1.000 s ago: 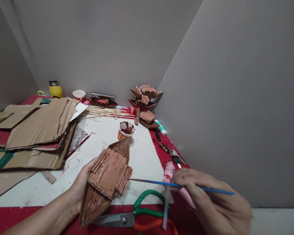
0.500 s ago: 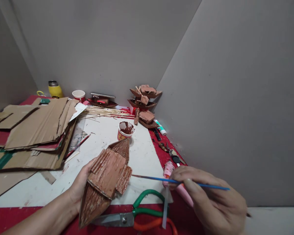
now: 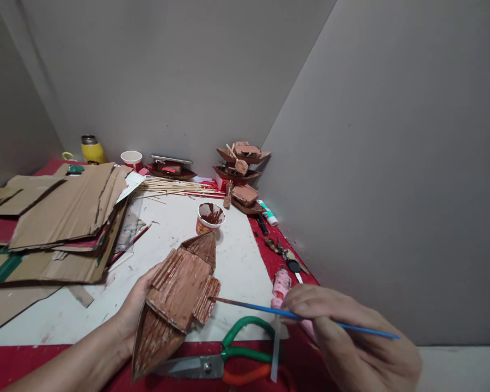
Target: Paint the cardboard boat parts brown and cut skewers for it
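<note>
A brown model boat (image 3: 179, 291) with a roofed middle and ribbed side panels is tilted up above the table's front part. My left hand (image 3: 136, 305) is closed around its left side, the fingertips hidden behind it. In my right hand (image 3: 351, 332) is a thin blue paintbrush (image 3: 265, 309), pinched between thumb and fingers. The brush tip meets the ribbed panel on the boat's right side. Beyond the boat stands a paper cup (image 3: 210, 219) smeared inside with brown paint.
Green-and-orange scissors (image 3: 206, 366) lie below the boat. Cardboard sheets (image 3: 65, 207) are stacked at left. Thin sticks (image 3: 175, 188), a yellow bottle (image 3: 92, 149) and a white-and-red cup (image 3: 131, 159) are farther back. More model boats (image 3: 245, 198) sit at the back right, near a grey wall (image 3: 392, 163).
My right hand has moved slightly down and right. The brush tip has shifted left and a little down, from the ribbed panel's edge onto its face. The boat stays nearly still.
</note>
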Tool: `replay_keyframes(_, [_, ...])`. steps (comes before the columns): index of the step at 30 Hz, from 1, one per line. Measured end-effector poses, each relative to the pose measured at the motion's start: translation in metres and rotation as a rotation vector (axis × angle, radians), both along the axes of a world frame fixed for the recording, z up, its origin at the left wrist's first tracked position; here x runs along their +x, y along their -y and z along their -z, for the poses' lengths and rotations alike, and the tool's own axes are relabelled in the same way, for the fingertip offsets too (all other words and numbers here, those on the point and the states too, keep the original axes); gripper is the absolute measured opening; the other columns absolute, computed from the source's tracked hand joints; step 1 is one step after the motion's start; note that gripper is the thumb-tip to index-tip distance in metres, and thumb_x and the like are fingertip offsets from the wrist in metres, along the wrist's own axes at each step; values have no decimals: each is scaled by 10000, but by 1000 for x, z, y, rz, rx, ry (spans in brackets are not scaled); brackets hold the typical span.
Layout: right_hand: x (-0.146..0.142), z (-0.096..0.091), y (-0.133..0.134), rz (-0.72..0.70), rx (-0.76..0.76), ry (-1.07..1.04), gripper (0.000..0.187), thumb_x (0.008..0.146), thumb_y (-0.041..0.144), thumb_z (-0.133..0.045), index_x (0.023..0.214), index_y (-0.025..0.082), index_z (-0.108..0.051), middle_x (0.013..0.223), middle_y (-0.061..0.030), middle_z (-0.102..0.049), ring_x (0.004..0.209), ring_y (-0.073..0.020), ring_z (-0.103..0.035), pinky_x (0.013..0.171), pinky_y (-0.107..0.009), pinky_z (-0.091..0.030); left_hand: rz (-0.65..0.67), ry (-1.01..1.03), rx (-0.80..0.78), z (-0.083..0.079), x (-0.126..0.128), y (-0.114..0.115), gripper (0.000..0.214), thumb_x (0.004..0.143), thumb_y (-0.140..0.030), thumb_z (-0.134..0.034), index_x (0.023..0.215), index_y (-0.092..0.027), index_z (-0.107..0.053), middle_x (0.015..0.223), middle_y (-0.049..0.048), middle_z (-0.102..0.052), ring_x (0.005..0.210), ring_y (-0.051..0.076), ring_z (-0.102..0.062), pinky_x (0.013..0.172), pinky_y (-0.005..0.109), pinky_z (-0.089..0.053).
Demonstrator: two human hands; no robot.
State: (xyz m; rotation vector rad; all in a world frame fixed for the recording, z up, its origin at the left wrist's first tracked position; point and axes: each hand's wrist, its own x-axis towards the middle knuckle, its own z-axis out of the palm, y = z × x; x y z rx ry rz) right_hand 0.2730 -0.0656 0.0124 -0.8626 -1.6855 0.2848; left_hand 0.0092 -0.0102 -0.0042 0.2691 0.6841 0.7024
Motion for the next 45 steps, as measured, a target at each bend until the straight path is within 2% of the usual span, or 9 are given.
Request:
replay_keyframes(3, [-3,-3,-2,-26,-4,59,193,970,140,-594,1032,232,-751,783,-50,-771,680,-209,-742,639,-346,-615,-11,11,4,3,0,0,406,958,-361,-501,1022,-41,-743,808,111,-813,745,248,-764,715,310,-556])
replay_keyframes(7, [1,1,-3,115,-18,6,208,944,103,-632,1003,254,-761,763,-10,-767,682,-184,-734,674,-312,-605,-42,-32,-61,10,0,-1,381,904,-420,-570,944,-88,-753,767,85,-813,620,216,-733,632,304,-562])
replay_keyframes(9, [3,4,-2,112,-15,-9,229,938,87,-636,1022,256,-768,801,-6,-777,711,-175,-742,742,-315,-612,-59,-56,-70,13,1,-1,388,891,-442,-578,936,-102,-759,796,85,-821,639,213,-737,659,311,-574])
replay_keyframes(18, [-18,-5,-5,-314,16,150,388,969,80,-570,1314,220,-680,993,-96,-822,952,-250,-784,808,-393,-657,59,23,-69,14,2,-1,414,884,-439,-564,955,-90,-776,801,110,-813,697,250,-748,694,326,-563])
replay_keyframes(26, [-22,0,-12,-432,23,261,441,1000,84,-523,1416,217,-584,1082,-119,-808,983,-230,-778,893,-420,-629,102,92,-83,25,3,1,405,887,-426,-552,868,-101,-793,799,115,-813,716,239,-745,746,326,-571])
replay_keyframes(34, [-10,6,-14,-185,-6,222,528,883,-46,-588,1322,235,-667,1148,-83,-781,1086,-222,-723,963,-401,-583,60,-59,-164,16,4,1,475,936,-403,-457,788,-98,-790,668,107,-782,545,216,-699,585,310,-561])
replay_keyframes(39, [-15,0,-11,-384,18,265,513,940,11,-561,1406,224,-590,1092,-85,-799,1077,-230,-736,932,-418,-602,71,-22,-156,20,3,1,470,932,-436,-485,869,-84,-789,769,123,-805,677,222,-740,718,323,-580])
replay_keyframes(41, [-15,0,-13,-386,18,301,532,929,0,-558,1412,221,-584,1106,-92,-794,1092,-237,-729,935,-428,-600,80,-40,-139,17,3,2,484,940,-443,-474,850,-82,-784,750,124,-799,649,220,-727,701,323,-577])
replay_keyframes(45, [-6,8,-20,-78,-18,205,489,901,-16,-586,1274,283,-688,1101,-56,-787,1056,-218,-722,925,-392,-596,69,-43,-119,2,4,2,503,959,-428,-436,730,-113,-754,650,96,-765,552,203,-687,590,298,-552])
